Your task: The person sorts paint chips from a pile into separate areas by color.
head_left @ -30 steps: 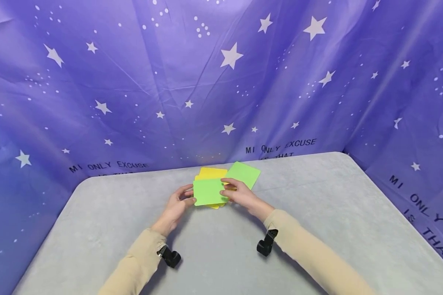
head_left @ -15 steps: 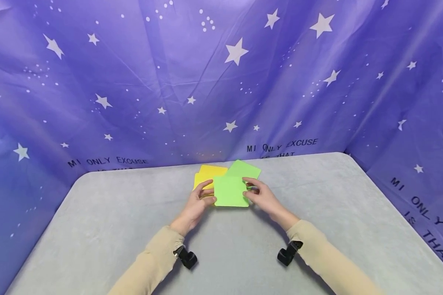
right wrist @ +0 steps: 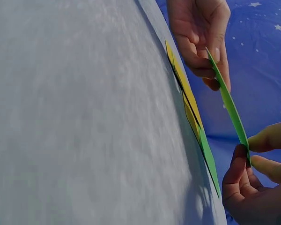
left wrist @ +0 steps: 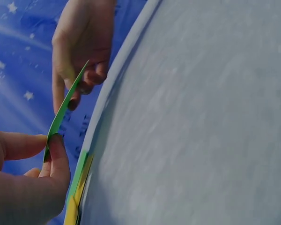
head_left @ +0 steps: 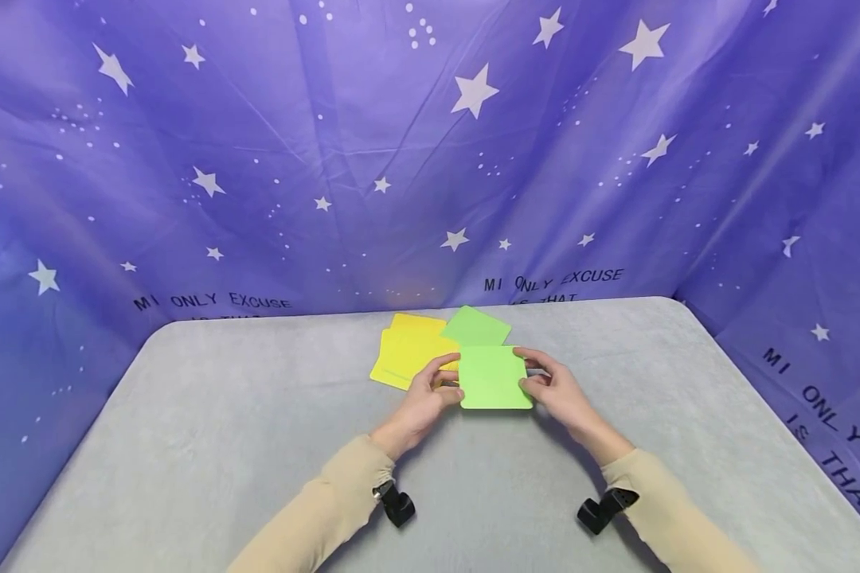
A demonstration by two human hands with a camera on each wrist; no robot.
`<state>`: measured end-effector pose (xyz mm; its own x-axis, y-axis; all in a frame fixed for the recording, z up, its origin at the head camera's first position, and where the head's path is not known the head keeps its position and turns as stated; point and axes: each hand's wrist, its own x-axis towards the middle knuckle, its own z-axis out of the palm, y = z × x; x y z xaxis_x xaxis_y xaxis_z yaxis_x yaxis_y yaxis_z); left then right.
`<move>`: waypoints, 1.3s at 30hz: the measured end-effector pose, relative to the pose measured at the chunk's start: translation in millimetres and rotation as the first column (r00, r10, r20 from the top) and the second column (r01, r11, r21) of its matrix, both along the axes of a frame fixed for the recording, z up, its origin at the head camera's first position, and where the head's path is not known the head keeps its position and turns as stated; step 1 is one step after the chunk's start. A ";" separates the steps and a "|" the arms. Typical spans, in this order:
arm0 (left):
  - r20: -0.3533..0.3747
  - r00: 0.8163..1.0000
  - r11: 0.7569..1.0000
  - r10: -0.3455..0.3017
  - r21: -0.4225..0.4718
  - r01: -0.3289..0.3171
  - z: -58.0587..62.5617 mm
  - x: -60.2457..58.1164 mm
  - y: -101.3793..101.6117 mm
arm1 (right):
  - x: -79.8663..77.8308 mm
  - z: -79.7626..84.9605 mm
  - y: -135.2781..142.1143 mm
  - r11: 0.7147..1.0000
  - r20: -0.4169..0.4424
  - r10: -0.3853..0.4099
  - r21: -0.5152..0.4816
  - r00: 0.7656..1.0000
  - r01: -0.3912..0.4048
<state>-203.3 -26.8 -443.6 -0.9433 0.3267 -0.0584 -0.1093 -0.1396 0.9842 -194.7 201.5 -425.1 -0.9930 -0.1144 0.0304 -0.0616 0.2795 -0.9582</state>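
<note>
Between my two hands a thin light-green card (head_left: pixel 490 378) with rounded corners is held above the table. My left hand (head_left: pixel 417 407) pinches its left edge between thumb and fingers. At the right edge, my right hand (head_left: pixel 568 399) grips it the same way. In both wrist views the green card (left wrist: pixel 64 108) appears edge-on and slightly bowed, apart from the tabletop. Behind it lie overlapping yellow cards (head_left: pixel 410 350) and another green card (head_left: pixel 478 326), partly covered by the held one in the head view.
A grey table (head_left: pixel 222 446) with rounded far corners carries the cards near its far edge. Past that edge hangs a purple-blue curtain (head_left: pixel 373 119) with white stars and lettering. Each sleeve cuff bears a small black camera (head_left: pixel 396 505).
Both hands have carried the green card to the right, off the yellow cards and in front of the other green one. More of the yellow cards now shows. The head view has shifted slightly.
</note>
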 end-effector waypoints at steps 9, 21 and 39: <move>-0.040 0.999 0.999 -0.018 -0.045 0.016 1.1 9.2 31.9 | 17.5 2.1 34.3 0.994 -0.020 0.012 0.107 1.000 -0.009; 0.035 0.997 0.996 -0.075 -0.043 0.076 6.0 21.2 75.1 | 41.6 -3.4 76.1 0.969 -0.038 0.016 0.247 0.999 -0.006; 0.085 0.996 0.992 -0.018 -0.125 0.028 1.3 33.5 108.8 | 54.7 -9.3 98.8 0.885 -0.125 0.036 0.465 0.991 0.027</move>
<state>-169.7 82.0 -442.3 -0.9258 0.3332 -0.1785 -0.1934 -0.0117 0.9811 -140.0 300.4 -434.4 -0.9836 -0.1513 0.0979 -0.1760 0.6905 -0.7016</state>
